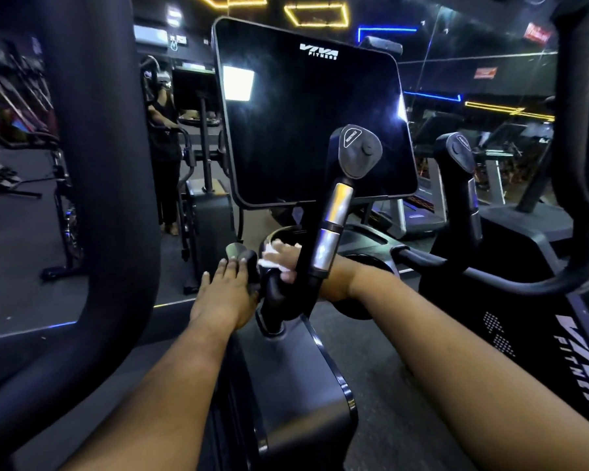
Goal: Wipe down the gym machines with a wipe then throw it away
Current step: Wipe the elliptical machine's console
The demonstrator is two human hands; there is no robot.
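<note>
A dark console screen (315, 113) stands ahead; an upright handlebar (332, 212) crosses in front of the right hand (320, 270), partly hiding it. That hand's grip holds a crumpled white wipe (269, 258) pressed against the machine's black lower handle (279, 290). Left hand (225, 294) rests flat beside it, fingers straight.

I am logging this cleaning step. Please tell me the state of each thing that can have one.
Wipe: crumpled, pressed on the machine by the right hand.
Right hand: fingers curled on the wipe, partly hidden behind the grip post.
Left hand: flat, resting on the left handle.
Screen: dark, off.
</note>
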